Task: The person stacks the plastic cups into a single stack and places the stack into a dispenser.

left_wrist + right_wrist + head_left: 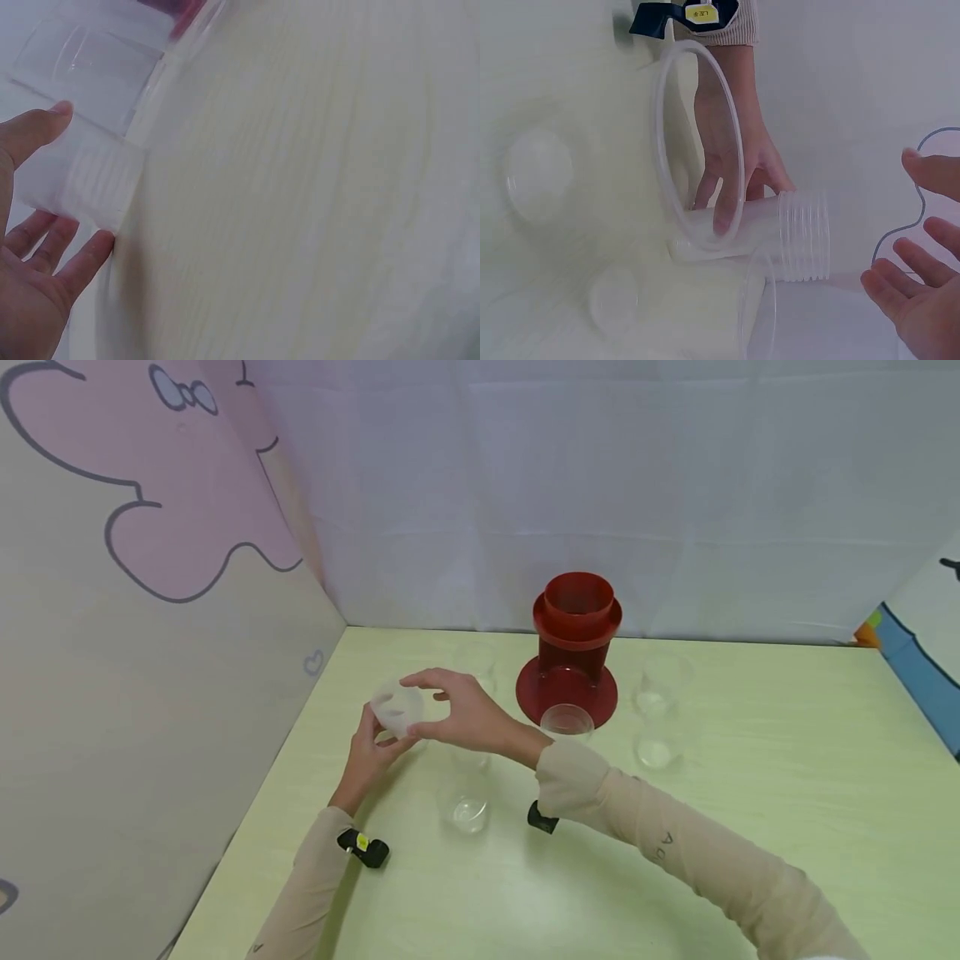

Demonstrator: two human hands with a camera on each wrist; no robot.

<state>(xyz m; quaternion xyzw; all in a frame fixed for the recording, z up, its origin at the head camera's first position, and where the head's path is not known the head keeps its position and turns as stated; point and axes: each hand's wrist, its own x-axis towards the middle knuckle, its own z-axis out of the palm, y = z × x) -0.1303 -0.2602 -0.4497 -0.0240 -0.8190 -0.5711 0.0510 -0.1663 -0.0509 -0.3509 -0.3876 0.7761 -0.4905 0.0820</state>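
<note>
A stack of clear plastic cups [397,708] stands at the table's left side, and its ridged rims [804,236] show in the right wrist view. My left hand [367,758] grips the stack low down, thumb on one side and fingers on the other; the left wrist view shows this hand [45,274] around the cups [94,176]. Above the stack's rims, my right hand [468,714] is held with thumb and fingers spread apart. In the right wrist view that hand [926,300] has nothing between its fingers.
Several single clear cups stand about the table, among them a near one [468,810], a middle one [567,722] and one on the right [656,752]. Red nested cups [576,631] stand on a red plate [528,692] at the back. A wall borders the left.
</note>
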